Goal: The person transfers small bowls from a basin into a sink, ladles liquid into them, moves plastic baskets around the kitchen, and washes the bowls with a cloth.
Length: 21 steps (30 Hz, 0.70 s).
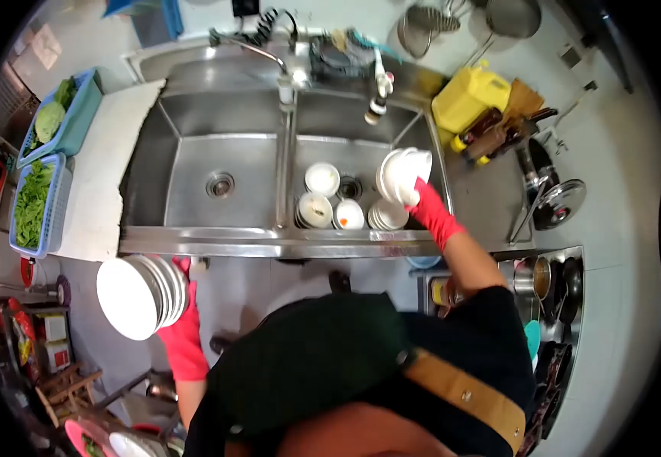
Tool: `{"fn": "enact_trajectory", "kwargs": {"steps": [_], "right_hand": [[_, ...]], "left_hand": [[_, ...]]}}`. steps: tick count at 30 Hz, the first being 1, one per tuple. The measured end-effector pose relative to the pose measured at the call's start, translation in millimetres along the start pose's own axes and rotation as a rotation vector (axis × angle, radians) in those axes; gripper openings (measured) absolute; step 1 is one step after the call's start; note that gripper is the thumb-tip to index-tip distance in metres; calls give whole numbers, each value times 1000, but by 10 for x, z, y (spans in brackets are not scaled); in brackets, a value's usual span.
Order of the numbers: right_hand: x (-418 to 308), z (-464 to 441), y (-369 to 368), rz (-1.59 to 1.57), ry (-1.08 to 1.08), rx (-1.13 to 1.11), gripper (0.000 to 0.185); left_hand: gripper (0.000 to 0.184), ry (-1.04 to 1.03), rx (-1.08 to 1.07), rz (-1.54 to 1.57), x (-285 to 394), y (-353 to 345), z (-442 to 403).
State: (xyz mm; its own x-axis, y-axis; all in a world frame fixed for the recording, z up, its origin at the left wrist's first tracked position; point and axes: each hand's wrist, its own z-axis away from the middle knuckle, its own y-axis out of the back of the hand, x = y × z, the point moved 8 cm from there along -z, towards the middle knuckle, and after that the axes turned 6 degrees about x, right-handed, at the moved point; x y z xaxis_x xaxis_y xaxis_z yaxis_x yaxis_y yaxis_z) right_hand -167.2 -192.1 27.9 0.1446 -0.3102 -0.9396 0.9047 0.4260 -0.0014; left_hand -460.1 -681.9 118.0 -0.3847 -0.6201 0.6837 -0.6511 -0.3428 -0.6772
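Note:
My left hand (183,327), in a red rubber glove, grips a stack of several white plates (129,298) tilted on edge, in front of the sink's left side. In the matching glove, my right hand (431,209) is closed on white bowls (400,174) at the right side of the right basin. Below these, small white bowls are grouped on the basin floor: one stack (388,215) near my right hand, a bowl with an orange scrap (349,215), a bowl with dark residue (315,209) and another bowl (321,179) by the drain.
The steel double sink (285,242) has a faucet (258,52) at the back. Baskets of greens (33,202) and cabbage (50,122) stand left, beside a white board (102,167). A yellow jug (471,97), bottles (486,141) and a glass lid (563,204) are right.

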Motion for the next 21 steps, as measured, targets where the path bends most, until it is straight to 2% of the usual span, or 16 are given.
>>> {"fn": "enact_trajectory", "kwargs": {"steps": [1, 3, 5, 6, 7, 8, 10, 12, 13, 14, 17, 18, 21], "right_hand": [[190, -151, 250, -30, -189, 22, 66], [252, -490, 432, -9, -238, 20, 75], [443, -919, 627, 108, -288, 10, 77], [621, -1150, 691, 118, -331, 2, 76], [836, -1361, 763, 44, -319, 116, 69], [951, -1542, 757, 53, -311, 58, 66], [1294, -1875, 780, 79, -343, -14, 57], [1544, -2059, 752, 48, -351, 76, 47], [1658, -2148, 770, 39, -355, 119, 42], [1777, -2231, 760, 59, -413, 47, 44], [2026, -2368, 647, -86, -438, 103, 46], [2076, -2376, 624, -90, -491, 76, 52], [2508, -2474, 577, -230, -549, 188, 59]], "left_hand": [[55, 36, 32, 85, -217, -91, -70], [56, 100, 102, 258, -657, -266, -193], [59, 196, 199, 443, -947, -673, -360], [61, 199, 256, 325, -1099, -713, -361], [63, 200, 308, 205, -1238, -734, -380], [67, 241, 294, 615, -1340, -901, -480], [67, 271, 392, 688, -1523, -1000, -511], [68, 286, 473, 668, -1710, -961, -479], [68, 312, 378, 788, -1775, -1204, -619], [68, 305, 445, 686, -1846, -1145, -563], [71, 300, 598, 429, -2006, -1012, -441], [73, 301, 630, 348, -2037, -984, -422], [79, 310, 706, 84, -2080, -925, -386]]}}
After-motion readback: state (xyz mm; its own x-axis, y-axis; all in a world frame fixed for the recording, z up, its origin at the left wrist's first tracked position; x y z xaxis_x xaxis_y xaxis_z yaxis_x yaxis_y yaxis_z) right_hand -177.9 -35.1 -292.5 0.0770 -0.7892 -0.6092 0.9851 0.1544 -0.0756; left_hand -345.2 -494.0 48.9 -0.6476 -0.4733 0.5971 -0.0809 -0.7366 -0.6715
